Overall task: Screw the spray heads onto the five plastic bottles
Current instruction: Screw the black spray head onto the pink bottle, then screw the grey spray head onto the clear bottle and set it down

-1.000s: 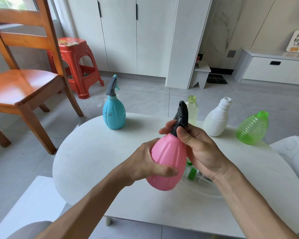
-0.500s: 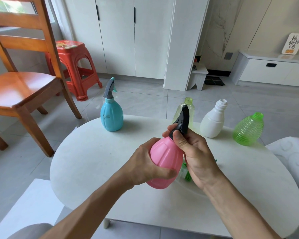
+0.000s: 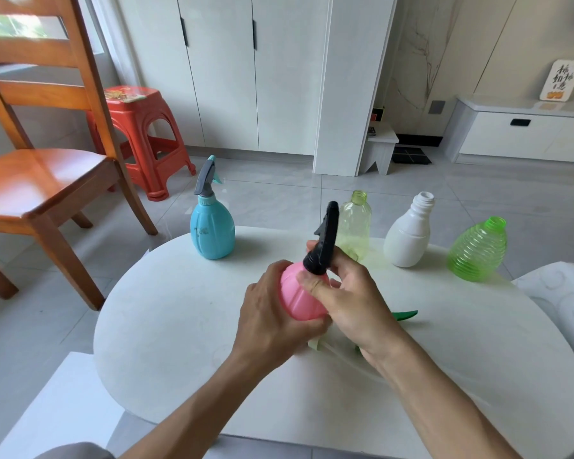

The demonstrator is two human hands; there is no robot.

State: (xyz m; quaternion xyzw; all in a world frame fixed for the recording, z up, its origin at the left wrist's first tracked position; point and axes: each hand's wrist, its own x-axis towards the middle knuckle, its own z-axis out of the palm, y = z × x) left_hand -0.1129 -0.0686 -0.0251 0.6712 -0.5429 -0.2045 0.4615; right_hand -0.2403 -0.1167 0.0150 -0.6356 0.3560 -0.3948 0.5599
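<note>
Head view: a round white table [image 3: 179,326] stands on grey floor tiles, with a wooden chair [image 3: 47,180] and red plastic stool [image 3: 140,134] beyond it. The left hand [image 3: 272,313] grips the pink bottle [image 3: 299,299] body above the table; the right hand [image 3: 352,293] pinches its black spray head [image 3: 323,243] collar. A capped blue bottle [image 3: 212,226] and uncapped pale-green bottle [image 3: 355,223], white bottle [image 3: 410,233] and ribbed green bottle [image 3: 478,250] stand empty behind.
</note>
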